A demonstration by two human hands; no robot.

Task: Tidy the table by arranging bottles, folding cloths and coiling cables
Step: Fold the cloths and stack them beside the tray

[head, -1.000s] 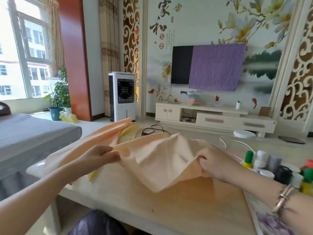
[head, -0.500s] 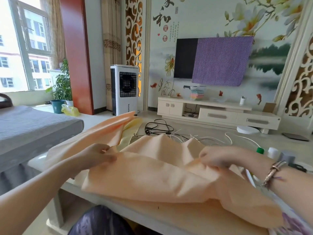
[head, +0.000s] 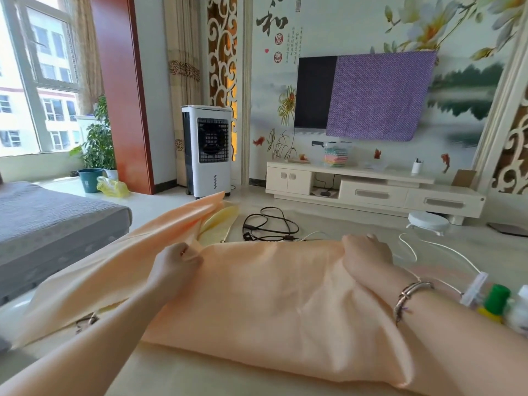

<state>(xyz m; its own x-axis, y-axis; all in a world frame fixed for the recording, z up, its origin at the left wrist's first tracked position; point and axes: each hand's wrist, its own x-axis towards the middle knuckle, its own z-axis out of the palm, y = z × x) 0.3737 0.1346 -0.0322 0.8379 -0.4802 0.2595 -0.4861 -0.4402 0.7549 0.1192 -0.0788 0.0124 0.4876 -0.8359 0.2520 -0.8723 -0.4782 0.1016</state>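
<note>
- Folding the peach cloth (head: 271,304), spread over the middle of the frame on the pale table (head: 200,375) (the cloth-folding part of the tidy-up, judging by the doubled panel lying flat).
- Left hand (head: 174,264), left of centre, pinching the cloth's far edge, fingers curled round a bunched corner; a long loose tail of the same cloth trailing off toward the upper left, over a yellow cloth (head: 220,224).
- Right hand (head: 365,252), right of centre and well apart from the left, laid over the other far corner; fingers bent over the edge, probably gripping it, though fingertips hidden behind the fold.
- Folded panel roughly level between both hands, near edge hanging close to the table's front at the bottom of the frame.
- Next move, as a judgement: smoothing the panel flat, then bringing the loose tail at left across onto it, keeping edges matched so the layers do not skew.
- Not yet tackled: black cable (head: 268,227) lying loose above centre, white cable (head: 445,252) curving down the right side, and bottles at the right edge, among them one with a green cap (head: 498,295).
- Care needed on the right: the wrist with the bracelet (head: 411,295) sitting just beside the bottles.
</note>
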